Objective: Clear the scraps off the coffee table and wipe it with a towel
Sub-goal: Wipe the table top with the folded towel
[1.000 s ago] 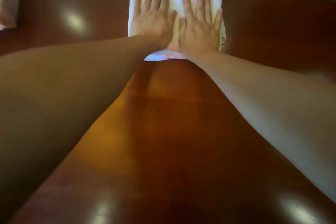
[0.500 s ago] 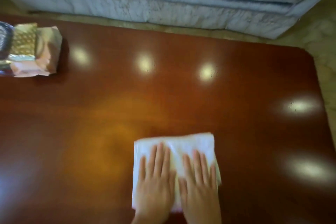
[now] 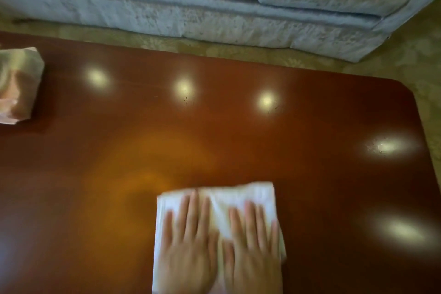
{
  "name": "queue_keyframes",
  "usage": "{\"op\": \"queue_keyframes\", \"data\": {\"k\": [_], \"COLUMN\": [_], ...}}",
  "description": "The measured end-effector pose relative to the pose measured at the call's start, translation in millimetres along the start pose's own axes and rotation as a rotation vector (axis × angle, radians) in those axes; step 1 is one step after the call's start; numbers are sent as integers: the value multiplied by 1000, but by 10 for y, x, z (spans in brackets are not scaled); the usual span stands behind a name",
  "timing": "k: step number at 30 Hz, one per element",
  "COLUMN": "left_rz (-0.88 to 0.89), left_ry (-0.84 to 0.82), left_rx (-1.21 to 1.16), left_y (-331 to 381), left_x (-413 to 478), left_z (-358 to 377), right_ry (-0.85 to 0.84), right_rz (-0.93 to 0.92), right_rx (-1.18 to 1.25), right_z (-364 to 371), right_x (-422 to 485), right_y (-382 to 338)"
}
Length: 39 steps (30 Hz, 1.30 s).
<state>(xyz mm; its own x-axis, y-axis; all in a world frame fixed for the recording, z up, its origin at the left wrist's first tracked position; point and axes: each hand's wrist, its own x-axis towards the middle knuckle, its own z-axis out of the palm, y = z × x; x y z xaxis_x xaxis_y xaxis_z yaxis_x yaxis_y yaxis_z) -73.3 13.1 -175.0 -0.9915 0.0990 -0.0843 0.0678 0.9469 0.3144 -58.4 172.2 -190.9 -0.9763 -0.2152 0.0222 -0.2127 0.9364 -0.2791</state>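
Observation:
A folded white towel (image 3: 222, 200) lies flat on the glossy red-brown coffee table (image 3: 238, 133), near its front edge. My left hand (image 3: 188, 248) presses on the towel's left half with straight fingers. My right hand (image 3: 253, 248) presses on its right half the same way, beside the left hand. Both hands are blurred by motion. Small specks show on the table in the light reflections (image 3: 185, 100).
A pink and silver packet (image 3: 19, 86) sits at the table's left edge. A pale blue sofa (image 3: 214, 0) stands beyond the far edge, with patterned carpet (image 3: 417, 59) between and to the right. The table's rounded far-right corner (image 3: 405, 86) is in view.
One second ago my arms were stretched out with the towel at the far side of the table. The towel and both hands have since come back to the near side.

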Motion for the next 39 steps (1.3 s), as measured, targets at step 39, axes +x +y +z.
{"op": "queue_keyframes", "data": {"k": [39], "left_rz": [242], "left_ry": [-260], "left_rx": [150], "left_y": [3103], "left_x": [1165], "left_z": [855], "right_ry": [-37], "right_rz": [417], "right_rx": [-261], "right_z": [-994], "right_x": [-305], "right_y": [2839]}}
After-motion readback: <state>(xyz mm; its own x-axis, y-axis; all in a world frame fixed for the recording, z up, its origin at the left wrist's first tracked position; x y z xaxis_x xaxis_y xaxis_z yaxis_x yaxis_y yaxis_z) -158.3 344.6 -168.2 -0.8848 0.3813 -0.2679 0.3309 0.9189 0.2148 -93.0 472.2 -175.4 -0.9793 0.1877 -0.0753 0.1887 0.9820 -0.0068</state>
